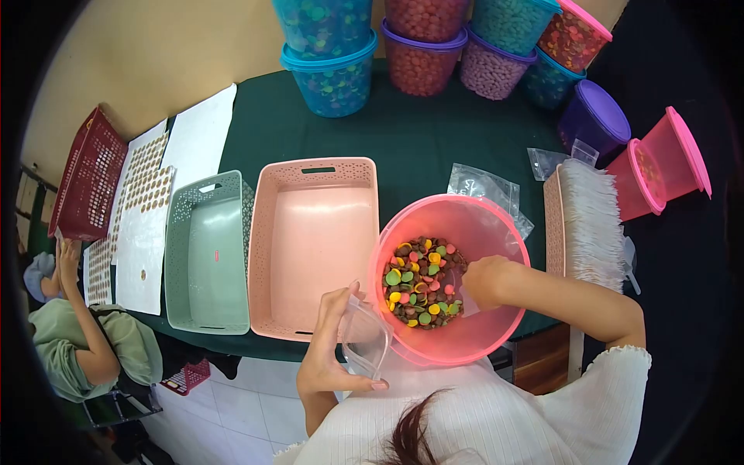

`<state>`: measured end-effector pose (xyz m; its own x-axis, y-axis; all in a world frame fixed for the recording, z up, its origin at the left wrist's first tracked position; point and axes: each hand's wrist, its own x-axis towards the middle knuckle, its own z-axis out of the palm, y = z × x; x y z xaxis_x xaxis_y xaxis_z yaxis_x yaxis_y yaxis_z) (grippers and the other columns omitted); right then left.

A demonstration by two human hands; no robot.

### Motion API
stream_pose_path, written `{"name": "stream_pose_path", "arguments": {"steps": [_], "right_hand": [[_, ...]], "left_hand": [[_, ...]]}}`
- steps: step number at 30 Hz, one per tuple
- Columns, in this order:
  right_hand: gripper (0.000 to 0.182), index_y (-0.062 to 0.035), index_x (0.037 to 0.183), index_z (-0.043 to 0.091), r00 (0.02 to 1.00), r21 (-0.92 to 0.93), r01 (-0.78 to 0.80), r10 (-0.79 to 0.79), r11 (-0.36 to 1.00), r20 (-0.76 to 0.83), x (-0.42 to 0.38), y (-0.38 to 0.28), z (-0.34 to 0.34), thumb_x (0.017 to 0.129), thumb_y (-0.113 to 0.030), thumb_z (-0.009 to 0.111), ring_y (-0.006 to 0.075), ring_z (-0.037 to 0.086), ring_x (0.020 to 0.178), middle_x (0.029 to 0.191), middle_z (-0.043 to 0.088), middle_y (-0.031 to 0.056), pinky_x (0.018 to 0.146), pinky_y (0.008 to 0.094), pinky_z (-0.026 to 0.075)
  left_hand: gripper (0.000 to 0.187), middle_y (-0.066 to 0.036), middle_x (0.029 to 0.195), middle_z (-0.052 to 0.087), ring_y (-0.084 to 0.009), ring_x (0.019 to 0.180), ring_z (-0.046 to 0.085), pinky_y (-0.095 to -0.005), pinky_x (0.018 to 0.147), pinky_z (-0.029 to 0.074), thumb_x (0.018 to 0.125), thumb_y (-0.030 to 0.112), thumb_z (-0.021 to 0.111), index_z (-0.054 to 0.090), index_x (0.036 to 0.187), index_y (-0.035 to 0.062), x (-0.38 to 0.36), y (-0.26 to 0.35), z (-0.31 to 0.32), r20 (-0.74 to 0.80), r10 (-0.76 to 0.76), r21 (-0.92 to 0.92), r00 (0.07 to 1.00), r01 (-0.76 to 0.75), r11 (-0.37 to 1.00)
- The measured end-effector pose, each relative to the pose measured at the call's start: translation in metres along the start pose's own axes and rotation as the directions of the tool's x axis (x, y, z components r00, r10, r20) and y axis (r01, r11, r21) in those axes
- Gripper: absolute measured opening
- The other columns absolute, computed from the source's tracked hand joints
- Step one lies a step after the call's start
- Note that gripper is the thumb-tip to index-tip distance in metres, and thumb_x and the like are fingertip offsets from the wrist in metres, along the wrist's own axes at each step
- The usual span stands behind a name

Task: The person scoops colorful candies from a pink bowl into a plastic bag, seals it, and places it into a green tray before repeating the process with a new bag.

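My left hand (pixel 325 345) grips a clear plastic pouch (pixel 364 337) by its edges, with the thumb below and the fingers above. The pouch is held beside the rim of a round pink bucket (pixel 496 225). Inside the bucket lies a heap of small candy-like pieces (pixel 422 283) in brown, green, yellow and pink. My right hand (pixel 488 280) reaches into the bucket at the right edge of the heap, its fingers curled closed. What those fingers hold is hidden; a pale, see-through edge shows beside them.
A pink basket (pixel 314 170) and a green basket (pixel 205 318) stand left. White plastic strips fill a narrow basket (pixel 554 225) at right. Clear bags (pixel 484 186) lie behind the bucket. Lidded tubs (pixel 333 85) line the back. Another person (pixel 97 349) sits at far left near a red basket (pixel 89 178).
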<state>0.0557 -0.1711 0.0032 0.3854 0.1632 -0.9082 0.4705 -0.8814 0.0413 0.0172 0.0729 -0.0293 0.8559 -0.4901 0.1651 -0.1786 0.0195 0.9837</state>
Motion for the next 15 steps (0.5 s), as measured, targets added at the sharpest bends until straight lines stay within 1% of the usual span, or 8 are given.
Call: {"name": "stream_pose_path", "arguments": {"steps": [2, 6, 8, 9, 11, 12, 14, 15], "right_hand": [[0.024, -0.0050, 0.090, 0.063, 0.995, 0.102, -0.077, 0.082, 0.992, -0.047, -0.002, 0.007, 0.001, 0.068, -0.013, 0.061, 0.0244, 0.059, 0.088, 0.096, 0.060, 0.0114, 0.069, 0.0360, 0.049], [0.022, -0.0046, 0.090, 0.062, 0.993, 0.088, -0.096, 0.102, 0.992, -0.064, 0.016, 0.014, 0.018, 0.069, -0.012, 0.060, 0.0258, 0.059, 0.087, 0.094, 0.060, 0.0118, 0.068, 0.0356, 0.049], [0.025, 0.0057, 0.088, 0.057, 0.971, 0.138, 0.113, -0.080, 0.984, -0.225, 0.013, 0.022, 0.024, 0.066, -0.005, 0.056, 0.0303, 0.060, 0.080, 0.082, 0.060, 0.0187, 0.063, 0.0379, 0.049], [0.025, 0.0057, 0.088, 0.057, 0.972, 0.133, 0.122, -0.091, 0.984, -0.218, 0.014, 0.024, 0.026, 0.066, -0.005, 0.056, 0.0303, 0.060, 0.080, 0.082, 0.060, 0.0187, 0.063, 0.0379, 0.049], [0.035, 0.0130, 0.095, 0.049, 0.924, 0.133, 0.178, -0.119, 0.975, -0.364, 0.017, 0.026, 0.029, 0.065, -0.003, 0.054, 0.0314, 0.059, 0.079, 0.080, 0.058, 0.0229, 0.062, 0.0380, 0.048], [0.035, 0.0130, 0.095, 0.049, 0.925, 0.137, 0.188, -0.128, 0.973, -0.358, 0.020, 0.026, 0.031, 0.065, -0.003, 0.054, 0.0314, 0.059, 0.079, 0.080, 0.058, 0.0229, 0.062, 0.0380, 0.048], [0.032, 0.0101, 0.092, 0.050, 0.866, 0.109, 0.185, -0.109, 0.977, -0.487, 0.027, 0.026, 0.035, 0.064, -0.002, 0.057, 0.0294, 0.060, 0.072, 0.078, 0.058, 0.0193, 0.060, 0.0350, 0.049], [0.032, 0.0101, 0.092, 0.050, 0.866, 0.111, 0.190, -0.113, 0.975, -0.487, 0.026, 0.025, 0.035, 0.064, -0.002, 0.057, 0.0294, 0.060, 0.072, 0.078, 0.058, 0.0193, 0.060, 0.0350, 0.049]], "left_hand": [[0.113, -0.015, 0.115, 0.037, -0.0277, 0.109, 0.038, -0.0374, 0.093, 0.026, 0.033, 0.030, 0.082, 0.028, 0.127, -0.0023, 0.002, -0.001, 0.000, 0.037, 0.002, -0.011, 0.999, -0.002, 1.000], [0.113, -0.014, 0.113, 0.039, -0.0265, 0.110, 0.037, -0.0361, 0.094, 0.025, 0.033, 0.027, 0.083, 0.028, 0.127, -0.0020, 0.007, -0.004, 0.002, 0.040, -0.005, -0.079, 0.999, 0.008, 0.997], [0.113, -0.014, 0.112, 0.040, -0.0257, 0.110, 0.037, -0.0352, 0.094, 0.025, 0.033, 0.024, 0.083, 0.027, 0.127, -0.0023, 0.007, -0.001, 0.003, 0.048, -0.009, -0.128, 0.999, 0.015, 0.992], [0.113, -0.014, 0.112, 0.040, -0.0257, 0.110, 0.037, -0.0352, 0.094, 0.025, 0.033, 0.024, 0.083, 0.027, 0.127, -0.0023, 0.007, 0.000, 0.002, 0.039, -0.019, -0.130, 0.999, 0.024, 0.991], [0.113, -0.014, 0.112, 0.040, -0.0254, 0.111, 0.037, -0.0350, 0.095, 0.024, 0.033, 0.023, 0.083, 0.027, 0.127, -0.0030, 0.009, 0.003, -0.001, 0.086, -0.060, -0.079, 0.994, 0.067, 0.995], [0.113, -0.014, 0.112, 0.040, -0.0254, 0.111, 0.037, -0.0350, 0.095, 0.024, 0.033, 0.023, 0.083, 0.027, 0.127, -0.0030, 0.010, 0.002, -0.001, 0.086, -0.073, -0.079, 0.994, 0.080, 0.994], [0.113, -0.015, 0.113, 0.040, -0.0261, 0.110, 0.039, -0.0349, 0.095, 0.024, 0.034, 0.023, 0.083, 0.026, 0.127, -0.0034, 0.011, -0.001, 0.000, 0.083, -0.057, -0.099, 0.995, 0.065, 0.993], [0.113, -0.015, 0.113, 0.040, -0.0261, 0.110, 0.039, -0.0349, 0.095, 0.024, 0.034, 0.023, 0.083, 0.026, 0.127, -0.0034, 0.011, -0.002, 0.000, 0.083, -0.062, -0.097, 0.995, 0.070, 0.993]]}}
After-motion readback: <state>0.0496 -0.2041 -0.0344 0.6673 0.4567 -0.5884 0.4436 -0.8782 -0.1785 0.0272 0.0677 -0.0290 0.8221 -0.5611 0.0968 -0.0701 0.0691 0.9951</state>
